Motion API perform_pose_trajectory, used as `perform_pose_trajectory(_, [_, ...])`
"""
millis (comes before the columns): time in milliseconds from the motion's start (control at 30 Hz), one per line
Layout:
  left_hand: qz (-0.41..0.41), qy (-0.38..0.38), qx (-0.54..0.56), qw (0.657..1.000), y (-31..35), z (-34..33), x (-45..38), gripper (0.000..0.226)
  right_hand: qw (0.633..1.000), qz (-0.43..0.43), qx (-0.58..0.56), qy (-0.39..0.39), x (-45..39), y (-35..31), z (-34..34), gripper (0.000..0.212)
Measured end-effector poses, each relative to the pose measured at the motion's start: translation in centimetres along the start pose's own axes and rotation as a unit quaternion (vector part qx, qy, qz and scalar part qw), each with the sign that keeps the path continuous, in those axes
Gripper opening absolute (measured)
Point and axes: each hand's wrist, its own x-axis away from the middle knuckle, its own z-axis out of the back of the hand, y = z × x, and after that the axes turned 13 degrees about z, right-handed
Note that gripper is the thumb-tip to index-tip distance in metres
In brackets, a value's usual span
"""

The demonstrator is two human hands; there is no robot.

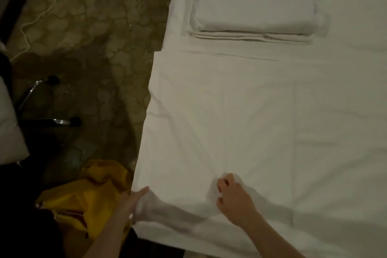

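A white sheet (230, 115) lies spread over the bed, its fold creases running lengthwise and across. My left hand (134, 201) grips the sheet's near left edge at the bed's side, thumb on top and fingers under the cloth. My right hand (232, 195) rests further in on the sheet with its fingers curled, pinching a small bunch of the fabric. A ridge of lifted cloth runs between the two hands.
A stack of folded white linen (253, 6) sits at the far end of the bed. A yellow bag (88, 195) lies on the patterned carpet beside the bed. A chair's metal legs (41, 102) and a white cable (35, 19) are further left.
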Motion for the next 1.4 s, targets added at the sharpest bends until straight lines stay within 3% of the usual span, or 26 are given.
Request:
perform_pose_trajectory(67, [0.036, -0.004, 0.033, 0.999, -2.1, -0.2, -0.2, 0.083, 1.000, -0.005, 0.004, -0.030, 3.6, -0.8, -1.9, 0.043])
perform_pose_trajectory(167, [0.115, -0.040, 0.141, 0.983, -4.9, -0.4, 0.5, 0.071, 0.992, -0.031, 0.004, -0.123, 8.5, -0.2, -6.1, 0.074])
perform_pose_trajectory(200, [0.121, -0.037, 0.171, 0.977, -6.0, -0.3, 0.0, 0.063, 0.994, -0.033, 0.008, -0.109, 10.0, 0.5, -7.8, 0.074])
perform_pose_trajectory(267, [0.134, -0.041, 0.224, 0.964, -7.4, -0.5, -0.2, 0.059, 0.992, -0.039, 0.035, -0.114, 12.5, 2.1, -10.4, 0.039])
perform_pose_trajectory(333, [0.115, -0.067, 0.265, 0.955, -7.9, -0.9, 0.8, 0.053, 0.979, -0.095, 0.000, -0.181, 14.6, 1.7, -7.8, 0.034])
perform_pose_trajectory(400, [0.089, -0.103, 0.297, 0.945, -8.0, -1.4, 2.1, 0.048, 0.979, -0.147, -0.065, -0.127, 16.1, 2.0, -5.9, 0.047])
perform_pose_trajectory(433, [0.087, -0.127, 0.319, 0.935, -7.9, -1.5, 2.8, 0.046, 0.971, -0.171, -0.140, -0.095, 16.5, 2.1, -5.4, 0.039])
perform_pose_trajectory(467, [0.094, -0.150, 0.340, 0.924, -7.9, -1.7, 3.2, 0.045, 0.949, -0.207, -0.217, -0.099, 16.6, 2.5, -5.2, 0.033])
perform_pose_trajectory(600, [0.096, -0.214, 0.348, 0.908, -7.5, -3.3, 6.3, 0.037, 0.848, -0.325, -0.420, 0.007, 15.3, 2.1, -3.8, 0.021])
perform_pose_trajectory(733, [0.005, -0.281, 0.375, 0.883, -6.5, -5.2, 10.2, 0.009, 0.648, -0.439, -0.620, 0.053, 14.1, 1.0, -3.0, 0.038])
perform_pose_trajectory(867, [-0.070, -0.315, 0.409, 0.853, -3.5, -5.3, 14.2, 0.010, 0.478, -0.464, -0.730, 0.150, 15.3, 0.7, -2.1, 0.044])
perform_pose_trajectory(933, [-0.096, -0.309, 0.414, 0.851, -1.7, -4.7, 15.6, 0.013, 0.421, -0.459, -0.752, 0.214, 15.4, 1.1, -1.5, 0.036])
perform_pose_trajectory(1033, [-0.129, -0.290, 0.404, 0.858, 1.1, -3.9, 16.8, 0.015, 0.373, -0.447, -0.735, 0.347, 14.5, 3.0, 0.5, 0.030])
perform_pose_trajectory(1067, [-0.135, -0.286, 0.405, 0.858, 2.0, -3.7, 17.2, 0.016, 0.369, -0.441, -0.723, 0.383, 14.2, 3.9, 1.8, 0.028])
perform_pose_trajectory(1133, [-0.144, -0.279, 0.405, 0.859, 3.8, -3.3, 17.9, 0.016, 0.395, -0.425, -0.690, 0.433, 13.7, 6.1, 5.2, 0.011])
perform_pose_trajectory(1300, [-0.165, -0.283, 0.402, 0.855, 7.7, -2.9, 19.9, 0.026, 0.538, -0.368, -0.579, 0.489, 11.5, 10.2, 15.1, 0.030])
perform_pose_trajectory(1400, [-0.168, -0.295, 0.405, 0.849, 9.6, -2.7, 20.8, 0.032, 0.593, -0.332, -0.535, 0.502, 10.5, 10.9, 19.6, 0.038])
